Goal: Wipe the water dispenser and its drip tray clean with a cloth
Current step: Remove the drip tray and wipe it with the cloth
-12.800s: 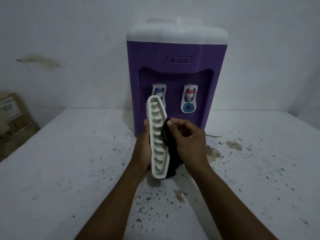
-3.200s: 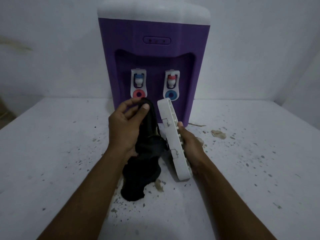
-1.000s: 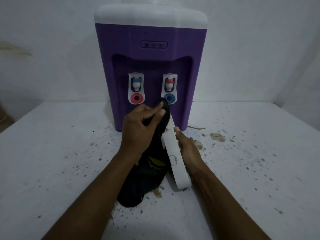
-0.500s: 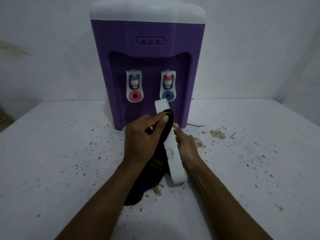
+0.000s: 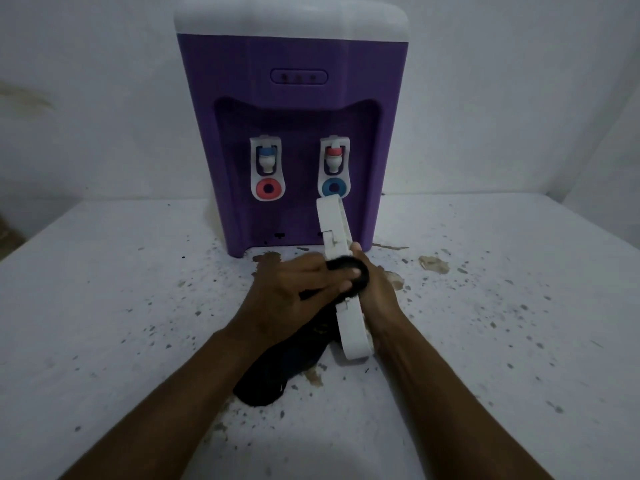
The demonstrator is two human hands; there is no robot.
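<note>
The left hand (image 5: 294, 292) is pressing the black cloth (image 5: 277, 368) onto the drip tray (image 5: 332, 223), fingers (image 5: 332, 271) curled round the cloth. The right hand (image 5: 379, 299) is gripping the tray on edge, just before the dispenser (image 5: 291, 98). Long, firm end-to-end strokes would likely be serving best, with the tray braced on the surface (image 5: 104, 306).

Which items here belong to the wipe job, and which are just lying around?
Job: water dispenser; drip tray, held by right hand; black cloth, gripped by left hand.
Lying about: brown flake and dark specks on the table.
</note>
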